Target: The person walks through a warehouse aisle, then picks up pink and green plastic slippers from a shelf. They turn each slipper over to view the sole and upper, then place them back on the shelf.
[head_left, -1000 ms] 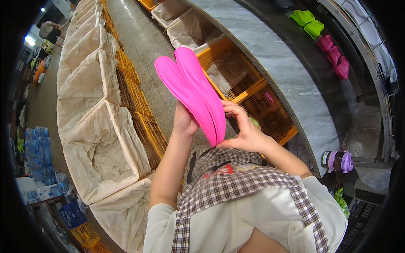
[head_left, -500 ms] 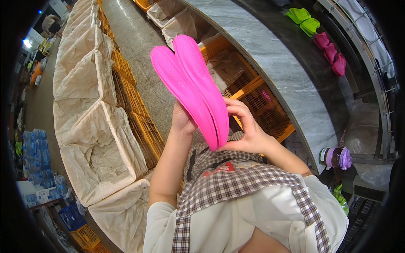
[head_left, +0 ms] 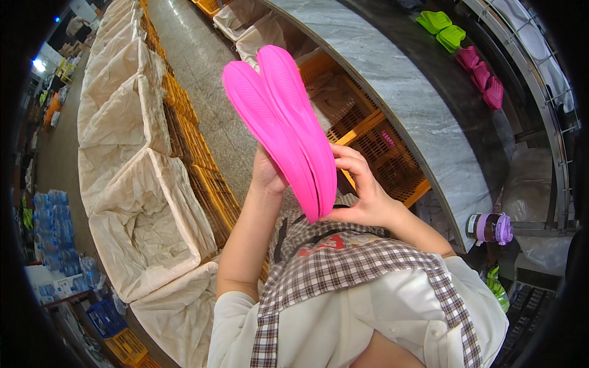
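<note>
A pair of bright pink foam shoes (head_left: 288, 129) is held up in front of my apron, side by side, with their textured soles facing me and their far ends spread slightly apart. My left hand (head_left: 268, 173) grips the pair from the left, its fingers mostly hidden behind the shoes. On the right edge near the lower end, my right hand (head_left: 363, 193) is closed, with the thumb at the bottom tip and the fingers along the side.
Cloth-lined crates (head_left: 141, 227) line the left; yellow crates (head_left: 392, 159) sit under the grey marbled counter (head_left: 392, 73). Green shoes (head_left: 451, 38) and pink shoes (head_left: 492, 93) lie on a dark belt beyond. A purple bottle (head_left: 489, 229) stands at right; water bottles (head_left: 54, 227) are stacked far left.
The pink shoes have shifted very slightly to the right in view, and their far ends have risen a little. Both hands keep the same hold.
</note>
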### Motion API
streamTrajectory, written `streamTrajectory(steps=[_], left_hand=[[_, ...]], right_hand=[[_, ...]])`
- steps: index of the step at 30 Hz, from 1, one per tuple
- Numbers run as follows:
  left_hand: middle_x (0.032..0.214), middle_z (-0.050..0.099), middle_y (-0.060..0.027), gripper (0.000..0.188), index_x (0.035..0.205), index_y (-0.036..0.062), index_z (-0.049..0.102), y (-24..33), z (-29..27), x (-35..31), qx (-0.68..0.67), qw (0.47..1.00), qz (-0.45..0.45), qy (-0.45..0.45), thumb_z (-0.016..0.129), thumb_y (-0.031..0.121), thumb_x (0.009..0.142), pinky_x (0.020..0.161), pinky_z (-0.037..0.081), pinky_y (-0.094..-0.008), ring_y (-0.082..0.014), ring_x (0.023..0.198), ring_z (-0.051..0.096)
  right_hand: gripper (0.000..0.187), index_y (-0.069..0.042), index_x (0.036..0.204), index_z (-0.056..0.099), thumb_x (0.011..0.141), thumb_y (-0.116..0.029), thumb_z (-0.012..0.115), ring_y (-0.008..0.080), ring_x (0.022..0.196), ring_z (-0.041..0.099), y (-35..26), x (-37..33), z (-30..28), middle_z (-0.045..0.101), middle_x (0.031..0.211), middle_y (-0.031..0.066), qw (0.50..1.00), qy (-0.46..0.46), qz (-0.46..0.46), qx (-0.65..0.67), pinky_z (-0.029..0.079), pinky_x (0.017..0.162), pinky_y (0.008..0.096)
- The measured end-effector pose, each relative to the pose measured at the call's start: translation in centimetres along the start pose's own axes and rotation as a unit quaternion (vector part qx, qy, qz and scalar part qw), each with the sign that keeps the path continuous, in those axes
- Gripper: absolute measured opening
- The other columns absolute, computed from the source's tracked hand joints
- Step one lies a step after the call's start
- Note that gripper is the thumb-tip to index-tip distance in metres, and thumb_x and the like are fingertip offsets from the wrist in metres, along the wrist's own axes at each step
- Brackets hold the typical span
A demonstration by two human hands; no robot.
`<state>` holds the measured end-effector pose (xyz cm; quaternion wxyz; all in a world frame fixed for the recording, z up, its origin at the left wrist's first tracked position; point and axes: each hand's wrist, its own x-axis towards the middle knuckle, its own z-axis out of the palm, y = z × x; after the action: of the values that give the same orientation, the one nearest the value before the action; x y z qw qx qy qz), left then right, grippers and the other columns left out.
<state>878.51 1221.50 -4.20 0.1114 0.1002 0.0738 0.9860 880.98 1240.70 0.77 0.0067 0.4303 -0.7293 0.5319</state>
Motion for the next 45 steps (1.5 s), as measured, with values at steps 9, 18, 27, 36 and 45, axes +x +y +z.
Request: streamTrajectory(steps=[9,18,27,36,45], left_hand=[[0.132,0.045,-0.0164,0.05,0.135,0.001,0.034,0.5,-0.3,0.3,0.096,0.995,-0.03,-0.014,0.048,0.026,0.094,0.091,0.048,-0.0519,-0.0313,0.117,0.051],[0.115,0.058,-0.0131,0.039,0.125,0.0056,0.046,0.5,0.6,0.4,0.223,0.974,-0.03,0.039,0.043,0.032,0.096,0.084,0.053,-0.0414,-0.0268,0.1,0.061],[0.123,0.053,-0.0065,0.051,0.129,0.0085,0.043,0.9,0.1,-0.4,0.288,0.957,0.003,0.043,0.066,0.013,0.084,0.091,0.048,-0.0365,-0.0202,0.11,0.055],[0.122,0.055,-0.0068,0.048,0.125,0.0059,0.048,0.8,1.1,-0.4,0.368,0.929,0.009,0.03,0.069,0.016,0.082,0.093,0.045,-0.036,-0.0202,0.111,0.054],[0.122,0.055,-0.0078,0.053,0.128,0.0031,0.044,0.4,1.3,-0.2,0.453,0.889,0.046,0.044,0.068,0.01,0.081,0.095,0.043,-0.0361,-0.0202,0.113,0.052]], right_hand=[[0.072,-0.003,0.131,0.036,0.075,-0.026,0.075,0.0208,0.12,0.042,0.3,1.1,0.0,0.04,0.132,0.0117,0.957,0.064,0.104,0.261,0.035,0.099,0.0356],[0.075,0.0,0.139,0.031,0.079,-0.019,0.072,0.0167,0.109,0.047,0.2,3.2,-0.6,0.04,0.131,0.0101,0.934,0.068,0.235,0.259,0.038,0.093,0.0292],[0.086,-0.001,0.14,0.03,0.072,-0.022,0.077,0.0227,0.124,0.038,0.4,2.7,-0.7,0.037,0.133,0.0142,0.954,0.048,0.225,0.192,0.032,0.102,0.0352],[0.093,0.001,0.141,0.024,0.068,-0.017,0.08,0.0256,0.131,0.03,-0.2,2.4,-1.0,0.032,0.139,0.0174,0.954,0.046,0.232,0.182,0.026,0.108,0.0374],[0.089,-0.001,0.139,0.027,0.068,-0.013,0.078,0.0281,0.129,0.034,1.6,1.4,-0.7,0.033,0.138,0.0184,0.971,0.053,0.191,0.134,0.03,0.105,0.0385]])
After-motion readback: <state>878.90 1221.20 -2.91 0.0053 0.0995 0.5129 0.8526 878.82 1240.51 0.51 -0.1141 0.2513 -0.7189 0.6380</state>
